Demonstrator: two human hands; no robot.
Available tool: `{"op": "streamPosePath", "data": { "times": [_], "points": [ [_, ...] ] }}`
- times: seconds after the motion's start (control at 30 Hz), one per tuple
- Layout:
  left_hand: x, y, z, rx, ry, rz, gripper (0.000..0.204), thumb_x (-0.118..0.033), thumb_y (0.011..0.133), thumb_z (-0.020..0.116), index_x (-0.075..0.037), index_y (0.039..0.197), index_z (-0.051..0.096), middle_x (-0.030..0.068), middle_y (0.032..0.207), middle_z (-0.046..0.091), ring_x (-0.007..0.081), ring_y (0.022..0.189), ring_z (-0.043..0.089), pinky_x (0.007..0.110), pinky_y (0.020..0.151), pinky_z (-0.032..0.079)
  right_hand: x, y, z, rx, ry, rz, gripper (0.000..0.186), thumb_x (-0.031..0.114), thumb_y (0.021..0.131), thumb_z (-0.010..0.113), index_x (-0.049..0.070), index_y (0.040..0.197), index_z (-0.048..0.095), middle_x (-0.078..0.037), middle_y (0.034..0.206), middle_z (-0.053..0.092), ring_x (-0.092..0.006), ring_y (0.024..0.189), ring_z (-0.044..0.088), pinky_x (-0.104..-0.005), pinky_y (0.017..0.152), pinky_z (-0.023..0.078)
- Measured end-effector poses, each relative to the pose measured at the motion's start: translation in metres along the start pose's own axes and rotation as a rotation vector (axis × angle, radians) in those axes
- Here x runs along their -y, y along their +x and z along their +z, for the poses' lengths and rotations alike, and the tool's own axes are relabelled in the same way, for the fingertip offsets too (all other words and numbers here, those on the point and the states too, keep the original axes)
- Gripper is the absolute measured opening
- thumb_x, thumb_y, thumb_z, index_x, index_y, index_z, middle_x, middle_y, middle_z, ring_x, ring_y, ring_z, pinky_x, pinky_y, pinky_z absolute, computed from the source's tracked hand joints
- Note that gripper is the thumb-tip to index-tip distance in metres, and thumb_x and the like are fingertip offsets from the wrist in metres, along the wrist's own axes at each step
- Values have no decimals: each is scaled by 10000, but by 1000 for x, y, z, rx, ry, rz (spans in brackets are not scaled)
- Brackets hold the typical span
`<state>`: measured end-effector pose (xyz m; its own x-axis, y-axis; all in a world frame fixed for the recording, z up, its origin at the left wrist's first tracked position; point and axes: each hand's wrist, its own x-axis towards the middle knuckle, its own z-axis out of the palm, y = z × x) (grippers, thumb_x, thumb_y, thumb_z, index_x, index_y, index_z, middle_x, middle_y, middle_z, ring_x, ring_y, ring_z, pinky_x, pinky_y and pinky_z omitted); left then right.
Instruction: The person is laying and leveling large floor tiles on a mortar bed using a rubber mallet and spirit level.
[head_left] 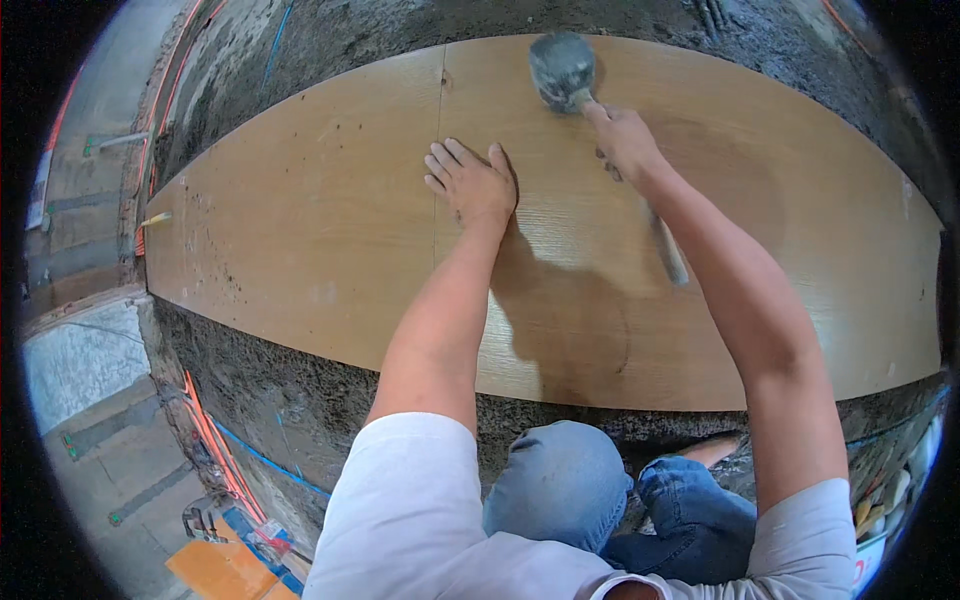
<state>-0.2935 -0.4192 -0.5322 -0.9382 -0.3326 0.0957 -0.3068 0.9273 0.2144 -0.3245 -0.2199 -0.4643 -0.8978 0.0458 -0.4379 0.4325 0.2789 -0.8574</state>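
Observation:
My left hand [470, 185] lies palm down with its fingers spread, beside a thin seam between two long wood-look tiles; its fingertips are close to that line. Left of the seam is one tan tile [300, 200], with dark specks on its surface. On the other side the second tan tile [740, 260] extends to the right. My right hand [625, 145] grips the handle of a mallet [562, 72], close below its grey, dirt-smeared head. The head is over the far edge of the right tile; whether it touches cannot be told. The handle's lower end sticks out past my forearm.
Dark, rough mortar [330, 60] borders the tiles. My bent knee [560, 480] is at the near edge. Orange conduits [215, 440] and a blue line [255, 455] run along the lower left, near an orange board [225, 570]. A pale stick [156, 219] lies at the left tile end.

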Motion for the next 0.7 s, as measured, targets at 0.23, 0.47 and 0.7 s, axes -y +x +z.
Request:
{"op": "streamPosePath", "data": {
  "times": [0.23,0.47,0.7],
  "points": [
    [3,-1,2,12,-6,-31,748,-478,926,411,59,1426,270,243,1504,227,378,1415,153,501,1145,88,1,-26,-1,-86,44,-4,431,424,916,492,14,941,625,-74,636,569,-155,490,533,-330,448,435],
    [6,-2,11,-58,-1,29,768,-491,922,414,74,1420,261,250,1496,234,386,1407,170,505,1143,100,-34,-66,-22,-58,2,61,464,455,913,496,32,1047,634,-46,635,545,-128,508,525,-317,446,431],
    [80,5,-28,147,73,529,668,-453,954,402,-8,1438,282,233,1496,240,390,1394,183,478,1138,155,-45,-205,-40,128,-148,63,386,312,966,484,31,1207,594,-18,665,538,-86,581,495,-265,533,427]
  ]
}}
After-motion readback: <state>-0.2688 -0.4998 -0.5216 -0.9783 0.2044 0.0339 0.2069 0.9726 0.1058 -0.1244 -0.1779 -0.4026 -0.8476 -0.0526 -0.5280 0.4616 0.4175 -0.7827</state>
